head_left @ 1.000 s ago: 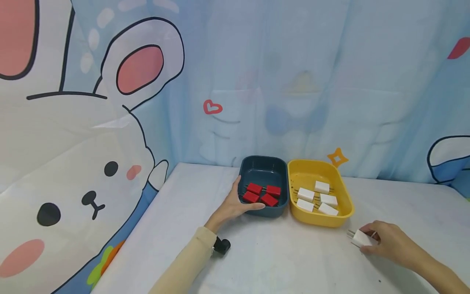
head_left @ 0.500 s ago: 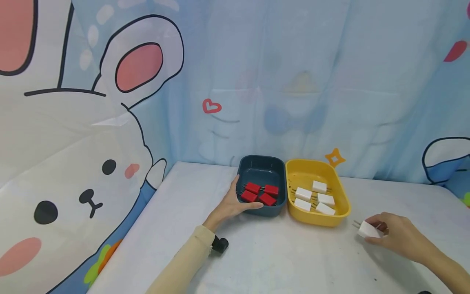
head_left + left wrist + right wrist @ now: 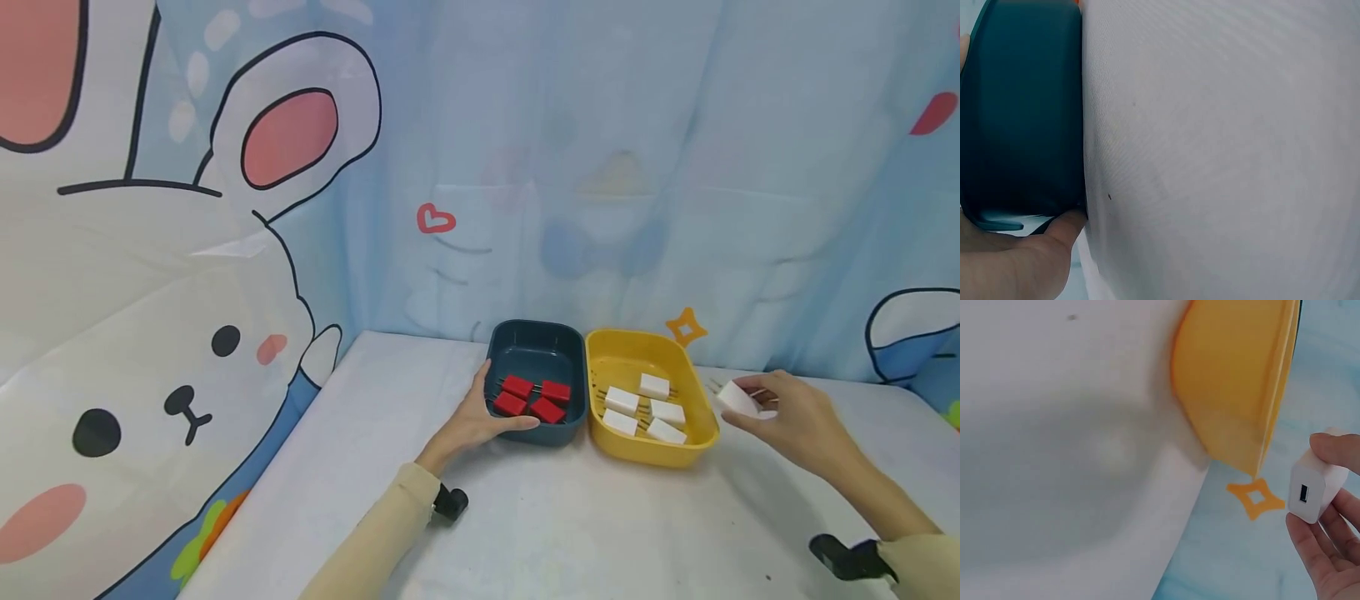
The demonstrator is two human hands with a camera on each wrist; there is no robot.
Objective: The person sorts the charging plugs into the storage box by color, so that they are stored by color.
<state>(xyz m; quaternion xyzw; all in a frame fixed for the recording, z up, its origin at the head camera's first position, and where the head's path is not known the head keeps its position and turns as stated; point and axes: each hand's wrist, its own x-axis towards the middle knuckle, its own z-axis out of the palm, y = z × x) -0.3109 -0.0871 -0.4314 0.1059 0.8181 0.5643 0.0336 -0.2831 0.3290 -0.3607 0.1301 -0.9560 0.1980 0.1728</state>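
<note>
My right hand [image 3: 798, 417] pinches a white USB wall charger [image 3: 737, 400], raised just right of the yellow bin [image 3: 660, 454]. Its two metal prongs point left toward the bin; in the right wrist view the charger's [image 3: 1310, 487] USB port shows. Inside the yellow bin lie several white chargers [image 3: 621, 400]. Fingers and thumb of my left hand [image 3: 468, 425] hold the near left corner of the dark teal bin [image 3: 555, 433], which has several red chargers [image 3: 547, 409] with prongs in it. The left wrist view shows the thumb against the teal bin's [image 3: 1022, 112] wall.
Both bins stand side by side on a white-covered table [image 3: 570, 533], near its back edge. A blue cartoon-print curtain [image 3: 480, 167] hangs behind. Each wrist wears a black camera [image 3: 452, 503].
My right hand has lifted the white charger up and away from the table, to beside the yellow bin's right rim. The left hand stays at the teal bin.
</note>
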